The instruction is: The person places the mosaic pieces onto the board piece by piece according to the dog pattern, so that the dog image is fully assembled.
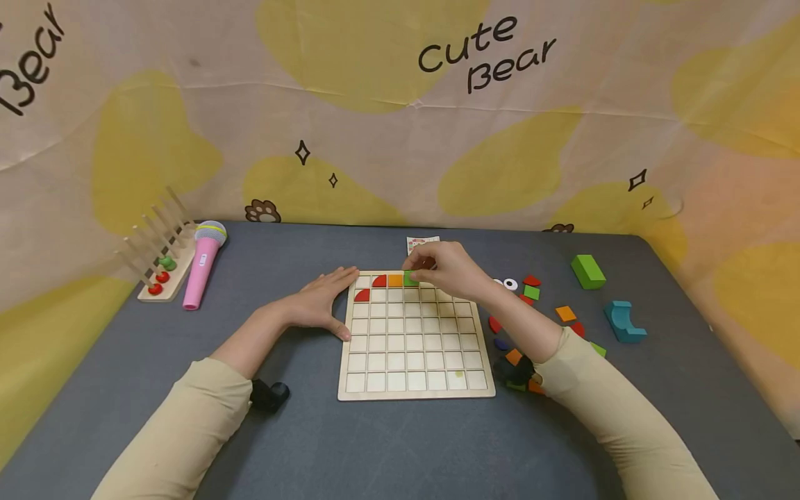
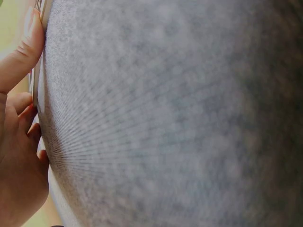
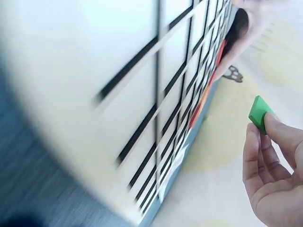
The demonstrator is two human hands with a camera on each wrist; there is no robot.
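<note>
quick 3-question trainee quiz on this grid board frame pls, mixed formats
1. True or false: the left hand holds a tile.
2. What colour is the tile pinched in the right hand? A red, B green, C blue.
3. Fill in: the pink microphone lies to the ____ of the grid board.

Key
1. False: it lies flat at the board's left edge.
2. B: the green tile, over the top row beside the orange tile.
3. Left.
</note>
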